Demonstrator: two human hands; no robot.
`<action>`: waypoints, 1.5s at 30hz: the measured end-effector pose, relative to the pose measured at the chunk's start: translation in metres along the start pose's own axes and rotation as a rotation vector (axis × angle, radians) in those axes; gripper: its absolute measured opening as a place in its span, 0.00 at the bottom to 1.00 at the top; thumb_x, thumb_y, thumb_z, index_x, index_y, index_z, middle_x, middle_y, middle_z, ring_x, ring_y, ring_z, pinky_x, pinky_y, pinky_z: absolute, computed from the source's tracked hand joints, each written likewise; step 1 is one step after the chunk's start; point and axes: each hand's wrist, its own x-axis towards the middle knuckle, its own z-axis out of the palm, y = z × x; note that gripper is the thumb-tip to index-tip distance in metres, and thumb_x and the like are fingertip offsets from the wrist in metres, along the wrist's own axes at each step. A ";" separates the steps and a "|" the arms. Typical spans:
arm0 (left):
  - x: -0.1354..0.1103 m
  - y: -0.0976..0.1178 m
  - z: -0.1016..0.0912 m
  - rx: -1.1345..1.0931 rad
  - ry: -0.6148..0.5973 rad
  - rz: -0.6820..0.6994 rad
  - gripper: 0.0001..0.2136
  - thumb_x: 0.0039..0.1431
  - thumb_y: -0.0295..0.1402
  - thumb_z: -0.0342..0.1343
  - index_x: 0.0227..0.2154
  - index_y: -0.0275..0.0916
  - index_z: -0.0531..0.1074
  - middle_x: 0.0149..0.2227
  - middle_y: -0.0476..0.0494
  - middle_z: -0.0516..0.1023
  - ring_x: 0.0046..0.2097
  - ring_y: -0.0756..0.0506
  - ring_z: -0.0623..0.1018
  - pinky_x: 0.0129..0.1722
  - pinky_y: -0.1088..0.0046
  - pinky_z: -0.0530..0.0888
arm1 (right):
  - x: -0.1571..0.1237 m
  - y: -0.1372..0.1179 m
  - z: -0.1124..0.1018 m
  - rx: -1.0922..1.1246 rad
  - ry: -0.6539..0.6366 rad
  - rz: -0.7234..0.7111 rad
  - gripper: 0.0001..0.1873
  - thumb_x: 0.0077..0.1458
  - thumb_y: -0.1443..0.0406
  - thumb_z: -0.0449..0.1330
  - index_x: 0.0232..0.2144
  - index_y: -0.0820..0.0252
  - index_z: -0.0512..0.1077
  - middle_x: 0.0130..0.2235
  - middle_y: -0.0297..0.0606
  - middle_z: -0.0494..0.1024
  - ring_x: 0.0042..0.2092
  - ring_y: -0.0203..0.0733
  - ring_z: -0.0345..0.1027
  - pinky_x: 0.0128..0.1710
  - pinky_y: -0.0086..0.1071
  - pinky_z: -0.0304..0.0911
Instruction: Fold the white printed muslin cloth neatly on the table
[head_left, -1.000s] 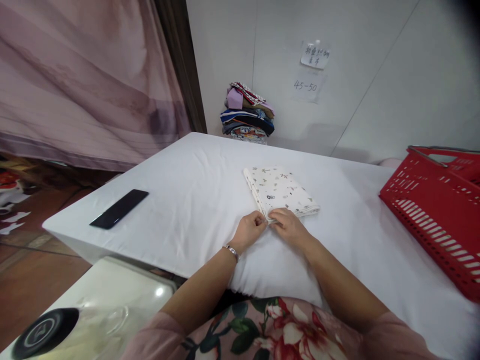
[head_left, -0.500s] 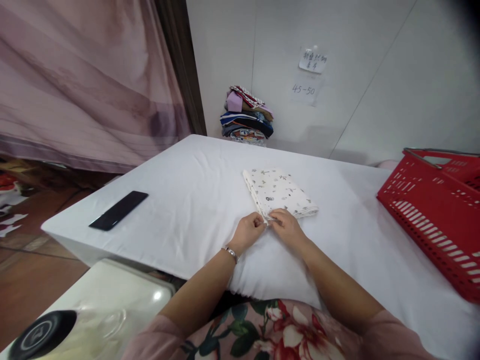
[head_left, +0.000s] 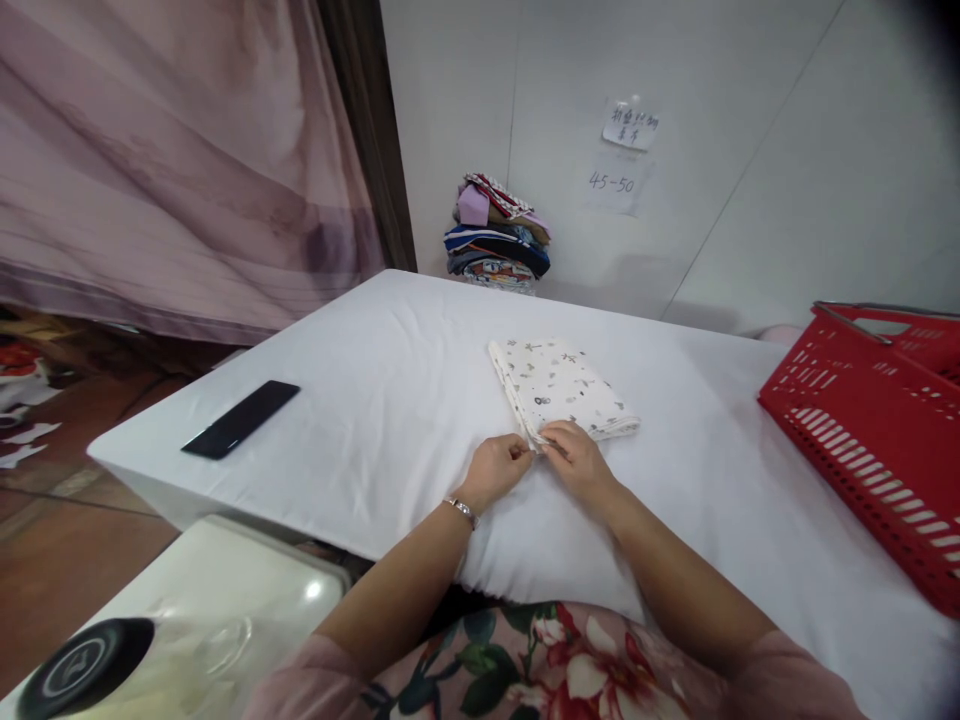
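Observation:
A folded white cloth (head_left: 559, 385) with small grey and brown prints lies flat on the white-covered table (head_left: 360, 400). At its near left corner both my hands meet. My left hand (head_left: 497, 468), a silver bracelet at its wrist, is closed in a pinch at the corner's tip. Thumb and fingers of my right hand (head_left: 577, 458) are closed on the same corner, just to the right. The bit of cloth between the fingertips is small and partly hidden by them.
A red plastic basket (head_left: 862, 430) stands on the right side of the table. A black phone-like slab (head_left: 241, 419) lies at the left. Stacked folded fabrics (head_left: 499, 235) stand behind the far edge, by the wall. A white box-like surface (head_left: 225, 580) sits at the lower left.
My left fingers have shifted very slightly at the corner of the cloth, while my right hand stays on it. The whole view has moved a little; the cloth lies as before.

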 end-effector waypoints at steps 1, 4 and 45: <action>0.000 -0.001 0.000 -0.017 -0.002 -0.002 0.08 0.51 0.35 0.51 0.23 0.39 0.72 0.23 0.52 0.74 0.26 0.52 0.70 0.27 0.77 0.63 | 0.000 0.000 0.000 -0.011 -0.014 -0.013 0.08 0.55 0.68 0.53 0.37 0.57 0.71 0.39 0.40 0.73 0.42 0.43 0.66 0.43 0.39 0.62; 0.002 -0.004 0.001 -0.072 -0.012 -0.002 0.09 0.52 0.36 0.51 0.25 0.39 0.73 0.25 0.51 0.75 0.28 0.51 0.72 0.28 0.77 0.65 | 0.000 0.001 0.000 -0.049 -0.069 -0.053 0.09 0.54 0.70 0.54 0.37 0.58 0.71 0.39 0.40 0.73 0.42 0.43 0.65 0.43 0.39 0.62; 0.000 0.003 0.012 0.159 0.082 -0.003 0.07 0.53 0.31 0.50 0.34 0.42 0.72 0.27 0.52 0.74 0.29 0.51 0.71 0.29 0.77 0.64 | -0.001 0.004 0.006 0.135 0.098 0.118 0.08 0.54 0.66 0.53 0.35 0.56 0.71 0.38 0.38 0.72 0.41 0.41 0.66 0.41 0.35 0.62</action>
